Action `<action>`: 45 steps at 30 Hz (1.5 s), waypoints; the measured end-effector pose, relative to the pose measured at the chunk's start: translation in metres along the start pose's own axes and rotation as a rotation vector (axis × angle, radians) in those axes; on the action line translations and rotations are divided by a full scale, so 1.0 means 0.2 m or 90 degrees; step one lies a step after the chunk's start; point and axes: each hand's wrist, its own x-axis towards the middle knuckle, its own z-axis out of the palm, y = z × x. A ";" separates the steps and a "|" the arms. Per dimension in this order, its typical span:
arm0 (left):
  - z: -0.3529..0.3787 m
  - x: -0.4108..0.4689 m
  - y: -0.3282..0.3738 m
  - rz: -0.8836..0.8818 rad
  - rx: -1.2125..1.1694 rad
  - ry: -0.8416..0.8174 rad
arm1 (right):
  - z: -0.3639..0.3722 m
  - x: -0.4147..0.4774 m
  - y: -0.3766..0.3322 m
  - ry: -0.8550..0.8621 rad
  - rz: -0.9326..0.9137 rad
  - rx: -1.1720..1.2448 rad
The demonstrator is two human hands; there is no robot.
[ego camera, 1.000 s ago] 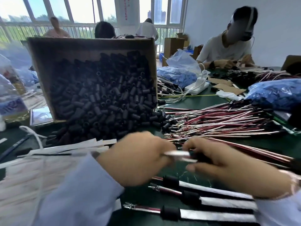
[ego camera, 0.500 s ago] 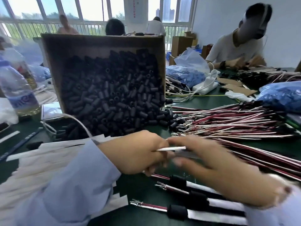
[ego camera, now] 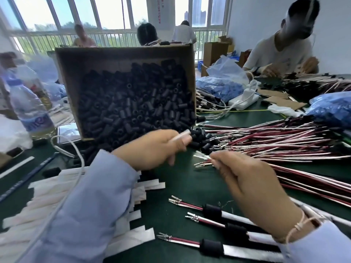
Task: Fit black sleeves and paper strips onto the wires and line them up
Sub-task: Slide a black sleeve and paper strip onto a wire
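While right hand (ego camera: 252, 186) keeps wire (ego camera: 203, 164), left hand (ego camera: 152, 149) lifts strip (ego camera: 179, 134) away.

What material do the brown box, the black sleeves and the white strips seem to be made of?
Box: cardboard, matte brown, raw cut edges.
Black sleeves: probably rubber or foam, dull, no shine.
Strips: likely paper, white, thin, flat.
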 end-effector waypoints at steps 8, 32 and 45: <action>0.15 0.36 -0.06 -0.305 0.449 0.192 | 0.02 0.00 0.06 -0.038 0.082 -0.045; 0.05 -0.16 0.18 -0.057 -0.511 -0.122 | -0.08 -0.08 0.07 0.199 -0.079 0.294; 0.04 -0.18 0.18 -0.059 -0.575 -0.165 | -0.09 -0.08 0.06 0.194 -0.098 0.191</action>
